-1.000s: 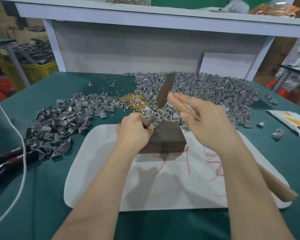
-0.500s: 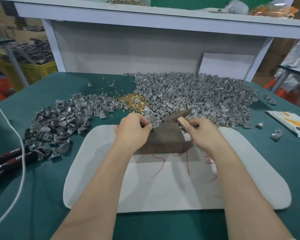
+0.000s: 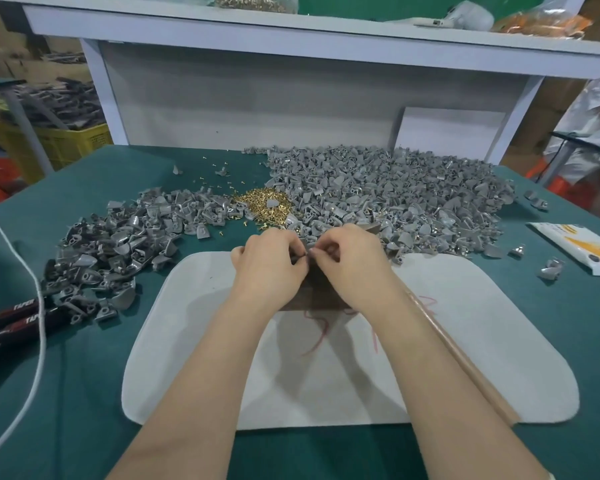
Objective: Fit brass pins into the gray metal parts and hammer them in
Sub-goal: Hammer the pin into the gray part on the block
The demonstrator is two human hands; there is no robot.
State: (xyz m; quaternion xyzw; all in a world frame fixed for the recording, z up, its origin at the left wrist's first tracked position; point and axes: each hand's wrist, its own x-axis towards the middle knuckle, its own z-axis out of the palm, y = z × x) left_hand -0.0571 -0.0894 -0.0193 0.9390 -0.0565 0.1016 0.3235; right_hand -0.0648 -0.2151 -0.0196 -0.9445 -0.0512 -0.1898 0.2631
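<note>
Grip | left hand (image 3: 269, 268) curled, pinching gray part (image 3: 299, 259) | right hand (image 3: 352, 268) curled, pinching same part

Green table (image 3: 84, 410), white mat (image 3: 194, 358), gray parts (image 3: 395, 195)

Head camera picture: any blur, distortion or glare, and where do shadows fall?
Head view: wide-angle warp slants the white shelf and splays its legs; soft forearm shadows lie on the white mat; no strong glare; both hands sharp, left hand pinching a gray metal part, right hand gripping the hammer.
</note>
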